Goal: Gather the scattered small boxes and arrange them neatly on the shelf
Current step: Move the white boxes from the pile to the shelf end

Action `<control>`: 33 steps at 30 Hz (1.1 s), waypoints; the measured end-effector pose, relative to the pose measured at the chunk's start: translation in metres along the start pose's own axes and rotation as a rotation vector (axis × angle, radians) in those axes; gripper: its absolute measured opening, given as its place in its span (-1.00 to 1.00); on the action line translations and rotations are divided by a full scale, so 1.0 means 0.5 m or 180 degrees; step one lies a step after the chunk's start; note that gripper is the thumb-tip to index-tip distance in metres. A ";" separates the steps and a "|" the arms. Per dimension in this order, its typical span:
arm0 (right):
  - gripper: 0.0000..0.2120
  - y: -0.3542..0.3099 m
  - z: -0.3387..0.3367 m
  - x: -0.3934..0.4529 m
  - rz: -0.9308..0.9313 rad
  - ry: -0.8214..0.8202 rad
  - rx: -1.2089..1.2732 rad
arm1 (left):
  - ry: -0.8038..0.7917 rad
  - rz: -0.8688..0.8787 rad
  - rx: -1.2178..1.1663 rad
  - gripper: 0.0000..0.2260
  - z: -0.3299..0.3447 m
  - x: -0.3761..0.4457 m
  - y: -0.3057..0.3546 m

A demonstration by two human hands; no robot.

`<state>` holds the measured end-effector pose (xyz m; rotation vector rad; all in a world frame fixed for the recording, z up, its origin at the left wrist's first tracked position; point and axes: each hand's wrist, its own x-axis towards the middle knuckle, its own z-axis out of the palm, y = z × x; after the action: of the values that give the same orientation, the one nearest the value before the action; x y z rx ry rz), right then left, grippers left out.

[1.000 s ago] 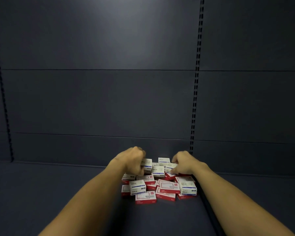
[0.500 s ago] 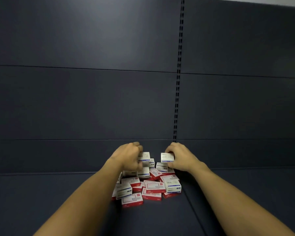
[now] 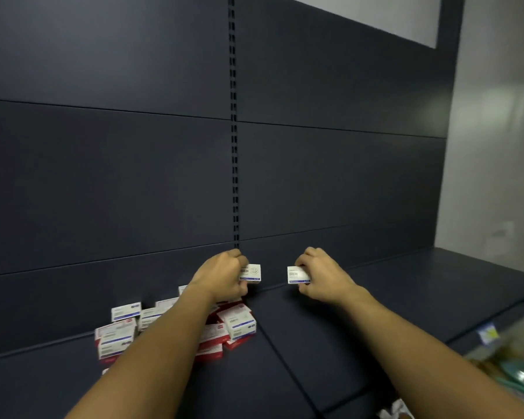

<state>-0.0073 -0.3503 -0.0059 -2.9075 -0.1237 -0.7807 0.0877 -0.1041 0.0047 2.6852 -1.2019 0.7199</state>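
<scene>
Bottom of frame: two bare forearms reach up and in from the lower corners. Dark shelf (image 3: 300,343) deck fills the lower half, with a seam running diagonally through its centre. Lower left of centre, a loose pile of small boxes (image 3: 236,323), white tops with red sides, lies jumbled on the deck, partly hidden under the left forearm; several overlap, some tilted. Lower right edge shows blurred price tags and packaged goods, too soft to identify. Mid-frame centre, left hand (image 3: 224,276) is curled tight around a white box (image 3: 251,273), lifted above the pile. Just right of it, right hand (image 3: 321,275) pinches a second white box (image 3: 298,275) between thumb and fingers, held apart from the first, above bare deck. Behind, dark back panel (image 3: 133,176) with a slotted upright (image 3: 233,131) at centre. Upper right, pale wall.
</scene>
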 end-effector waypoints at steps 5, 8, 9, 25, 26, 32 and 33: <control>-0.59 0.089 -0.049 -0.063 0.0321 -0.0045 -0.0212 | 0.0000 0.0316 -0.0142 -0.63 0.021 0.066 0.092; -0.59 0.154 -0.087 -0.107 0.0536 -0.0051 -0.0293 | -0.0023 0.0412 -0.0206 -0.65 0.031 0.106 0.162; -0.59 0.176 -0.100 -0.121 0.0599 -0.0043 -0.0313 | -0.0015 0.0451 -0.0227 -0.65 0.033 0.119 0.187; -0.66 0.524 -0.285 -0.325 0.0944 0.0019 -0.0442 | 0.0026 0.0570 -0.0495 -0.81 0.052 0.309 0.600; -0.66 0.545 -0.294 -0.335 0.0960 0.0040 -0.0443 | 0.0014 0.0571 -0.0519 -0.80 0.054 0.322 0.623; -0.69 0.652 -0.328 -0.394 0.1051 0.0005 -0.0462 | 0.0039 0.0627 -0.0525 -0.73 0.068 0.390 0.739; -0.68 0.667 -0.333 -0.399 0.1069 0.0006 -0.0460 | 0.0038 0.0636 -0.0508 -0.73 0.073 0.400 0.754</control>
<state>-0.2240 -0.7131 0.0021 -2.9410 0.4269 -0.7591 -0.0584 -0.5059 0.0325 2.4538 -1.4729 0.6326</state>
